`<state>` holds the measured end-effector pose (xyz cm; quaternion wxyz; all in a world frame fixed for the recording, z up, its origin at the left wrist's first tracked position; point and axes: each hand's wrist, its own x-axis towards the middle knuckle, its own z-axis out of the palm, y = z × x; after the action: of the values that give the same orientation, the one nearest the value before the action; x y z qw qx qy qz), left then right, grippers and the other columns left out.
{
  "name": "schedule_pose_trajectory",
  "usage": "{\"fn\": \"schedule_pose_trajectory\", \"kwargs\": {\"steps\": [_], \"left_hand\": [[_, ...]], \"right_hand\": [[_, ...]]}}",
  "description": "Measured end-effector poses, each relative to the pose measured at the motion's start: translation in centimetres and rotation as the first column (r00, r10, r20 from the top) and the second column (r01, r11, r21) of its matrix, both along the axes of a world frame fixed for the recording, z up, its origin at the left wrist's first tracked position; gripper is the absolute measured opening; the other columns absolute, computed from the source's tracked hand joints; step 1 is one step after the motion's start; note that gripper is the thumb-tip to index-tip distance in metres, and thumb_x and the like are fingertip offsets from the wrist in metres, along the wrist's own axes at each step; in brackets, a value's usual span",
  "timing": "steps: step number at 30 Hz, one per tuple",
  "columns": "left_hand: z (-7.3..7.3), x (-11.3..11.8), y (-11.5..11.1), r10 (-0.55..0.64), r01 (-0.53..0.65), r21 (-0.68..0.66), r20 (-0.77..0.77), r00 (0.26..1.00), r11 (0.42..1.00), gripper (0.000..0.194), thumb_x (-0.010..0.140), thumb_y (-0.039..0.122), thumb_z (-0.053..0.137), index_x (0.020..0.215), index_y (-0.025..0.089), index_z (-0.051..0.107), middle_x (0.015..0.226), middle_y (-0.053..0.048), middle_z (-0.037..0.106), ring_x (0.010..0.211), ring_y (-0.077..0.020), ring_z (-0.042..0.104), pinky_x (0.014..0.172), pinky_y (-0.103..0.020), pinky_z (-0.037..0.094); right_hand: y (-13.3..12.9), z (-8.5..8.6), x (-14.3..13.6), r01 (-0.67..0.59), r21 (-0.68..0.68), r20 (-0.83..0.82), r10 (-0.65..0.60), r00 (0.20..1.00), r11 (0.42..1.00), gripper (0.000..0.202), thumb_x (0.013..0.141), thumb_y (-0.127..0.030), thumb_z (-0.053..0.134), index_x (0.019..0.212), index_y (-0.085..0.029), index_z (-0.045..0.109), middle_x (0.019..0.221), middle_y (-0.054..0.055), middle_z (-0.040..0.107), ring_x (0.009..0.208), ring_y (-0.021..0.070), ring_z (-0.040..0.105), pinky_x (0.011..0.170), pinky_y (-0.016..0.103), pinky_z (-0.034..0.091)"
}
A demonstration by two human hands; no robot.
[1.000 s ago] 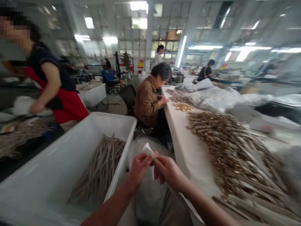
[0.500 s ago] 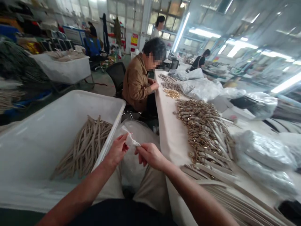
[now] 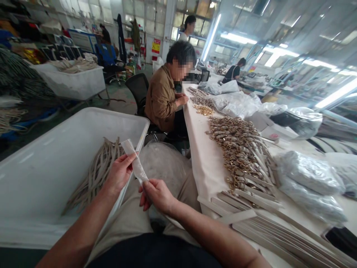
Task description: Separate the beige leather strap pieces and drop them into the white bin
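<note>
Left hand point(image 3: 119, 173) pinching white strip point(image 3: 138, 166) along upper part, right hand point(image 3: 158, 195) pinching lower end; tub point(image 3: 52, 149) with straps point(image 3: 92, 176) at left, bench point(image 3: 205, 160) at right.

Text: none legible | red-yellow sign point(image 3: 156, 46): too small to read | white box point(image 3: 281, 132): red mark point(image 3: 274, 136), perhaps lettering

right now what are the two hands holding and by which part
A whitish strip: the left hand pinches it partway along, below its far end; the right hand pinches its near end.
</note>
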<state>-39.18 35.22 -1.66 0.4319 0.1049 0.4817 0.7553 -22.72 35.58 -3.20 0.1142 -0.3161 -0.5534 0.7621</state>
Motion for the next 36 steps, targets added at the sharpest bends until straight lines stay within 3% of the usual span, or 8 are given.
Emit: {"fn": "schedule_pose_trajectory", "kwargs": {"steps": [9, 15, 21, 24, 27, 29, 32, 36], "left_hand": [[-1.4, -0.2, -2.7, -0.059, 0.064, -0.046, 0.094, 0.994, 0.997, 0.037, 0.043, 0.030, 0.095, 0.070, 0.014, 0.075, 0.067, -0.002, 0.070, 0.059, -0.0101, 0.059, 0.053, -0.017, 0.048], [-1.5, -0.3, -1.9, -0.058, 0.064, -0.049, 0.109, 0.992, 0.997, 0.023, 0.055, 0.027, 0.085, 0.068, 0.013, 0.072, 0.069, -0.003, 0.069, 0.057, -0.0100, 0.057, 0.053, -0.019, 0.047], [-1.6, -1.0, -0.5, 0.020, -0.020, -0.044, 0.004, 1.000, 0.999, 0.018, 0.055, 0.026, 0.084, 0.064, 0.016, 0.071, 0.067, -0.002, 0.069, 0.057, -0.0101, 0.057, 0.053, -0.018, 0.046], [-2.1, -0.3, -0.4, -0.007, 0.005, -0.050, -0.044, 0.999, 0.999, 0.024, 0.054, 0.029, 0.086, 0.066, 0.015, 0.071, 0.068, -0.002, 0.070, 0.058, -0.0099, 0.058, 0.054, -0.018, 0.046], [-2.3, 0.6, -0.2, -0.036, 0.032, -0.054, -0.070, 0.997, 0.998, 0.030, 0.053, 0.032, 0.089, 0.069, 0.014, 0.071, 0.071, -0.002, 0.071, 0.060, -0.0103, 0.058, 0.054, -0.019, 0.044], [-2.2, 1.2, 0.0, -0.060, 0.055, -0.076, -0.069, 0.996, 0.996, 0.035, 0.050, 0.034, 0.090, 0.071, 0.013, 0.072, 0.073, -0.003, 0.072, 0.060, -0.0109, 0.058, 0.054, -0.020, 0.044], [-1.9, 2.1, 0.2, -0.096, 0.091, -0.107, -0.045, 0.994, 0.990, 0.041, 0.046, 0.036, 0.092, 0.074, 0.012, 0.074, 0.074, -0.005, 0.073, 0.058, -0.0106, 0.059, 0.052, -0.020, 0.045], [-2.0, 4.2, -0.9, -0.218, 0.216, -0.099, -0.008, 0.976, 0.971, 0.043, 0.049, 0.039, 0.092, 0.077, 0.010, 0.075, 0.068, -0.004, 0.071, 0.049, -0.0098, 0.056, 0.043, -0.020, 0.043]], "right_hand": [[-0.7, -1.7, -1.6, 0.043, 0.034, 0.031, -0.044, 0.999, 0.998, 0.036, 0.102, -0.047, 0.045, 0.086, -0.016, 0.055, 0.055, -0.002, 0.061, 0.039, 0.0088, 0.055, 0.041, 0.018, 0.042], [-1.0, -2.5, -0.8, -0.036, 0.074, 0.043, 0.033, 0.999, 0.997, 0.037, 0.103, -0.046, 0.045, 0.084, -0.016, 0.054, 0.057, -0.002, 0.062, 0.043, 0.0094, 0.057, 0.045, 0.018, 0.044], [-3.2, -5.1, 2.4, -0.082, -0.045, 0.179, 0.089, 0.980, 0.996, 0.033, 0.105, -0.038, 0.040, 0.083, -0.016, 0.053, 0.057, -0.002, 0.061, 0.045, 0.0095, 0.059, 0.045, 0.017, 0.043], [-3.6, -5.7, 3.4, -0.101, -0.057, 0.177, 0.109, 0.978, 0.993, 0.028, 0.103, -0.036, 0.047, 0.089, -0.014, 0.056, 0.073, 0.002, 0.069, 0.052, 0.0093, 0.063, 0.049, 0.018, 0.045], [-3.0, -5.0, 2.5, 0.052, 0.011, 0.061, -0.052, 0.997, 0.999, 0.028, 0.097, -0.042, 0.058, 0.108, -0.016, 0.055, 0.089, 0.005, 0.072, 0.057, 0.0103, 0.065, 0.052, 0.020, 0.049], [-2.1, -4.1, 1.3, 0.141, 0.045, 0.015, -0.141, 0.990, 0.989, 0.029, 0.096, -0.040, 0.061, 0.111, -0.016, 0.055, 0.081, 0.002, 0.070, 0.054, 0.0106, 0.063, 0.050, 0.020, 0.050], [-0.8, -2.5, -0.2, 0.142, 0.056, 0.068, -0.145, 0.987, 0.988, 0.017, 0.100, -0.030, 0.052, 0.091, -0.016, 0.059, 0.058, -0.004, 0.059, 0.042, 0.0081, 0.053, 0.042, 0.018, 0.044], [0.8, -0.7, -0.5, 0.186, 0.090, 0.071, -0.193, 0.979, 0.978, 0.030, 0.102, -0.026, 0.044, 0.076, -0.017, 0.055, 0.048, -0.006, 0.051, 0.036, 0.0059, 0.046, 0.038, 0.016, 0.037]]}}
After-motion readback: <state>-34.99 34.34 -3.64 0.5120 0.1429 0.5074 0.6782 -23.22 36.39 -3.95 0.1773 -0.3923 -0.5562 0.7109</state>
